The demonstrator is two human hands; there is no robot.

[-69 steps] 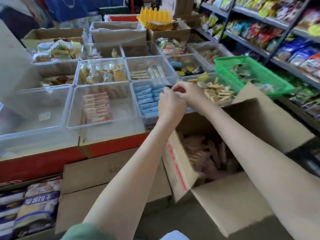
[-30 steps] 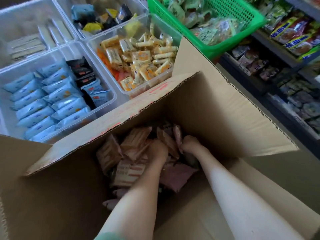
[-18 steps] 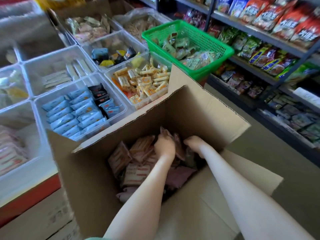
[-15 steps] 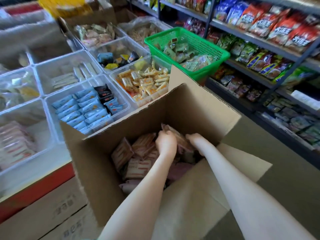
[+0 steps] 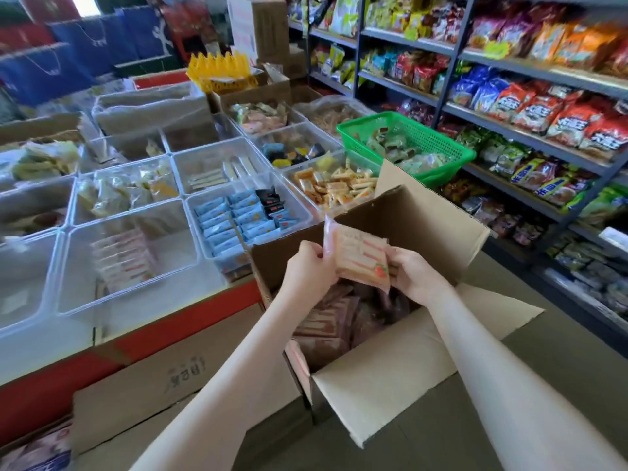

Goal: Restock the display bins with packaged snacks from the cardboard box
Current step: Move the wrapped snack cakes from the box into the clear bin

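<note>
An open cardboard box (image 5: 424, 232) stands on the floor in front of me, with several pink snack packets (image 5: 326, 321) inside. Above the box, my left hand (image 5: 311, 268) and my right hand (image 5: 413, 271) both grip a stack of pink snack packets (image 5: 360, 258) with a strawberry print, held upright between them. To the left, a clear display bin (image 5: 81, 294) holds a short row of matching pink packets (image 5: 124, 260).
More clear bins hold blue packets (image 5: 234, 219), orange sticks (image 5: 334, 188) and other sweets. A green basket (image 5: 438, 144) sits behind the box. Shelves of bagged snacks (image 5: 530, 107) line the right side. A flat carton (image 5: 176, 372) lies below the red counter edge (image 5: 190, 314).
Both hands have come up out of the box holding a stack of pink packets. My view has lifted and pulled back, showing more bins and shelves.
</note>
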